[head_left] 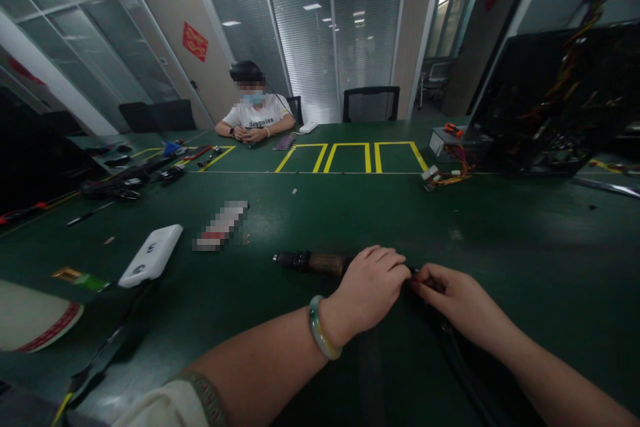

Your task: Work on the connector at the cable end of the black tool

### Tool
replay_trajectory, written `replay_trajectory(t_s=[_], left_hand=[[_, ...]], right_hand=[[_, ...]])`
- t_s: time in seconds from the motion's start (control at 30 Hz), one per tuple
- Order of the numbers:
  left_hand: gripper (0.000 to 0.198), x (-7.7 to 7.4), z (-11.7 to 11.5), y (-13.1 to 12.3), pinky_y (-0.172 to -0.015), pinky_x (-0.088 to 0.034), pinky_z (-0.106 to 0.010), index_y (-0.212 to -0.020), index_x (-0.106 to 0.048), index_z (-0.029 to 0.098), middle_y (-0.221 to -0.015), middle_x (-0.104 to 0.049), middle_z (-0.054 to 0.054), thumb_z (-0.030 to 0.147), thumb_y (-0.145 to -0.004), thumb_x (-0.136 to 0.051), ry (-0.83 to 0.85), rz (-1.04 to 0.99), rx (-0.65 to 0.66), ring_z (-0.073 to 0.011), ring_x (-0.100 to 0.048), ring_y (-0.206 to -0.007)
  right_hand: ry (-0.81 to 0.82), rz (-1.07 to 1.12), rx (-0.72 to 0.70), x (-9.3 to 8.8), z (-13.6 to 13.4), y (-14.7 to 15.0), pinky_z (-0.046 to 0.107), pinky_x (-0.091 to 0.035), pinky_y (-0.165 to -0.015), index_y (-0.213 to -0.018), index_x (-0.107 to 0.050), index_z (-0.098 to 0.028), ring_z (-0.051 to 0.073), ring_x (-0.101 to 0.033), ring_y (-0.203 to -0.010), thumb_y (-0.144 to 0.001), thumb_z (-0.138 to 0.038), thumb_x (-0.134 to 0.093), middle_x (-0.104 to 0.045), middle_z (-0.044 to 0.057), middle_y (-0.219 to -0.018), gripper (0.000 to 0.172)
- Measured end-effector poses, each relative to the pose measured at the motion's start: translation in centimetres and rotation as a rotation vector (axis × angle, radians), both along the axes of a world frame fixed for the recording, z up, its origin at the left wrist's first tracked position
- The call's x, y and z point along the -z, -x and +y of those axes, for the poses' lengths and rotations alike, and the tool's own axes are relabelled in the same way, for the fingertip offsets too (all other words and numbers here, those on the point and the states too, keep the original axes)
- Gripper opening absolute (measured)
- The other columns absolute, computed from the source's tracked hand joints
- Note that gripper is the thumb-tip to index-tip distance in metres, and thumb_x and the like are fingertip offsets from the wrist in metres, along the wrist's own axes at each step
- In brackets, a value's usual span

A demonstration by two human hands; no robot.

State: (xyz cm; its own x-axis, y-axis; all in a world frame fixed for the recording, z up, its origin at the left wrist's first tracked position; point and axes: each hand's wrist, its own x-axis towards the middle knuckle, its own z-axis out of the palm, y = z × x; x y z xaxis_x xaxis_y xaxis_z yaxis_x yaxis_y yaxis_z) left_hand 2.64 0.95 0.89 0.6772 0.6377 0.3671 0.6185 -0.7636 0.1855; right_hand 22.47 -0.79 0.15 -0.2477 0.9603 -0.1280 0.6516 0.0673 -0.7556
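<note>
A dark, stick-shaped power tool (pixel 323 263) that looks like a corded electric screwdriver lies along the green table, its metal tip toward the left. Wrapped over its rear part is my left hand (pixel 373 280), with a bangle on the wrist. Just beyond, my right hand (pixel 445 290) pinches at the tool's tail end, where a black cable (pixel 457 353) leads away toward me. The fingertips hide the joint between tool and cable.
To the left are a white power bank (pixel 153 255), a blurred-out flat object (pixel 221 225), a green-handled screwdriver (pixel 83 279) and a paper cup (pixel 37 320). A power supply (pixel 457 142) and computer case (pixel 545 100) stand right. A masked person (pixel 260 113) sits opposite.
</note>
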Motion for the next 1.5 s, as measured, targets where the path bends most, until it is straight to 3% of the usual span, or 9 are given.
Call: replay_trajectory(t_s=[0.2,0.37,0.6,0.77,0.97,1.2,1.5], left_hand=[[0.012,-0.13,-0.04,-0.01,-0.106,-0.037,-0.038,-0.096,-0.058,0.020,-0.113,-0.062,-0.002,0.025,-0.088,-0.064,0.036,-0.013,-0.074,-0.0181,-0.053,-0.113],[0.005,0.12,0.13,0.01,-0.096,-0.043,-0.034,-0.096,-0.057,0.021,-0.107,-0.063,0.001,0.023,-0.091,-0.059,0.063,0.007,-0.045,-0.0163,-0.056,-0.105],[0.015,0.16,0.06,-0.03,-0.085,-0.046,-0.035,-0.101,-0.056,0.020,-0.099,-0.063,0.000,0.025,-0.088,-0.062,0.089,-0.005,-0.078,-0.0185,-0.058,-0.095],[0.007,0.01,0.06,0.07,-0.087,-0.044,-0.034,-0.098,-0.057,0.020,-0.103,-0.063,-0.001,0.023,-0.092,-0.057,0.068,0.015,-0.037,-0.0178,-0.058,-0.098],[0.015,-0.06,0.00,0.04,-0.085,-0.046,-0.033,-0.104,-0.056,0.020,-0.102,-0.063,-0.002,0.024,-0.091,-0.058,0.074,0.019,-0.064,-0.0180,-0.059,-0.097],[0.009,-0.19,0.12,0.11,-0.087,-0.045,-0.034,-0.102,-0.056,0.022,-0.110,-0.062,0.000,0.020,-0.093,-0.054,0.055,0.051,-0.012,-0.0172,-0.058,-0.101],[0.012,-0.26,0.02,0.05,-0.088,-0.045,-0.034,-0.100,-0.057,0.019,-0.106,-0.063,-0.003,0.025,-0.090,-0.059,0.073,0.037,-0.039,-0.0188,-0.059,-0.100]], right_hand=[[0.008,-0.013,0.002,0.16,0.05,-0.10,0.024,-0.041,-0.058,-0.082,-0.062,-0.023,0.016,-0.062,-0.068,-0.089,-0.040,-0.053,-0.067,-0.002,-0.075,0.020],[-0.002,0.008,-0.010,0.14,-0.01,-0.11,0.023,-0.042,-0.062,-0.084,-0.062,-0.024,0.016,-0.064,-0.073,-0.090,-0.039,-0.052,-0.068,-0.003,-0.078,0.019],[0.008,0.001,0.000,0.05,-0.01,-0.14,0.024,-0.041,-0.060,-0.081,-0.062,-0.023,0.016,-0.063,-0.070,-0.089,-0.039,-0.053,-0.068,-0.002,-0.075,0.020],[0.012,0.030,-0.001,0.17,-0.08,-0.15,0.024,-0.041,-0.059,-0.083,-0.063,-0.023,0.016,-0.063,-0.070,-0.090,-0.040,-0.052,-0.068,-0.002,-0.076,0.021],[-0.007,0.014,0.005,0.37,-0.01,-0.18,0.024,-0.041,-0.058,-0.081,-0.062,-0.022,0.016,-0.062,-0.067,-0.088,-0.041,-0.053,-0.067,-0.001,-0.074,0.021],[-0.023,-0.009,-0.006,0.46,0.06,-0.29,0.023,-0.040,-0.059,-0.082,-0.062,-0.023,0.016,-0.062,-0.069,-0.090,-0.039,-0.053,-0.066,-0.003,-0.074,0.020],[-0.002,0.018,0.000,0.46,0.12,-0.23,0.024,-0.041,-0.060,-0.081,-0.062,-0.023,0.016,-0.063,-0.070,-0.089,-0.040,-0.053,-0.067,-0.002,-0.075,0.021]])
